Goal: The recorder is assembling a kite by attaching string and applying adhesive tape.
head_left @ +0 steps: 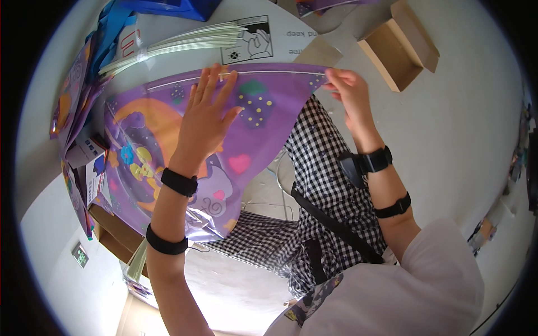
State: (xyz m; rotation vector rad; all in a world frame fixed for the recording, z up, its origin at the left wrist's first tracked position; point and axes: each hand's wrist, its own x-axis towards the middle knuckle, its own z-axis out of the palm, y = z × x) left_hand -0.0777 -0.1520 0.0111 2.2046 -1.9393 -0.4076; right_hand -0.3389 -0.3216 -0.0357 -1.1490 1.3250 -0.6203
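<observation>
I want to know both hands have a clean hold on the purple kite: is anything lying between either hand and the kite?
Nothing visible does. The left hand lies flat on the purple kite, fingers reaching its top edge. The right hand pinches the kite's upper right corner directly. The bundle of pale rods lies beyond the top edge, apart from both hands.

A packing workroom: open cardboard boxes (399, 49) and stacked printed purple sheets (75, 95) on white floor.

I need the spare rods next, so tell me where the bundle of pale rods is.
In the head view the bundle of pale rods lies at upper left on the white table, just beyond the purple kite under the left hand.
</observation>
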